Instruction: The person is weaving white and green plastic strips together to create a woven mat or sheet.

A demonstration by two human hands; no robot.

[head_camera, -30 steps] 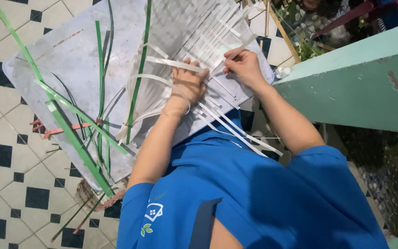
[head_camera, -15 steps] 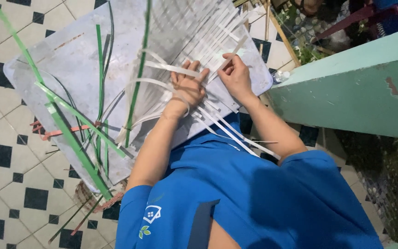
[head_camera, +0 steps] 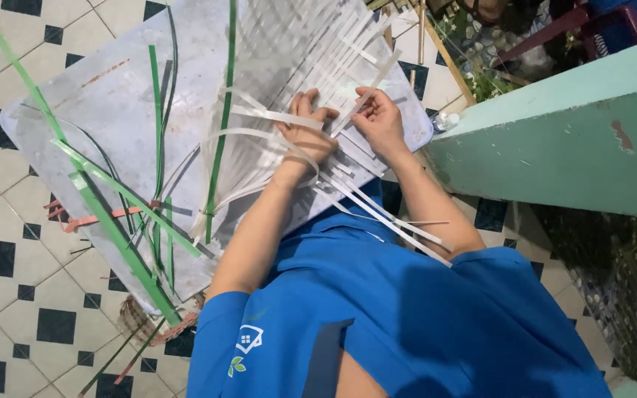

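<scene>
white strips (head_camera: 311,66) lie interlaced on the grey board (head_camera: 112,96), partly woven. left hand (head_camera: 305,136) presses flat on the crossings, fingers spread; right hand (head_camera: 379,121) pinches one loose strip. advise keeping rows tight and square. green strips (head_camera: 112,214) lie aside on the tiled floor (head_camera: 9,295).

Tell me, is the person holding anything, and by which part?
The right hand pinches a white strip near its lower end. The left hand presses flat on the white woven strips, gripping nothing clearly.
</scene>
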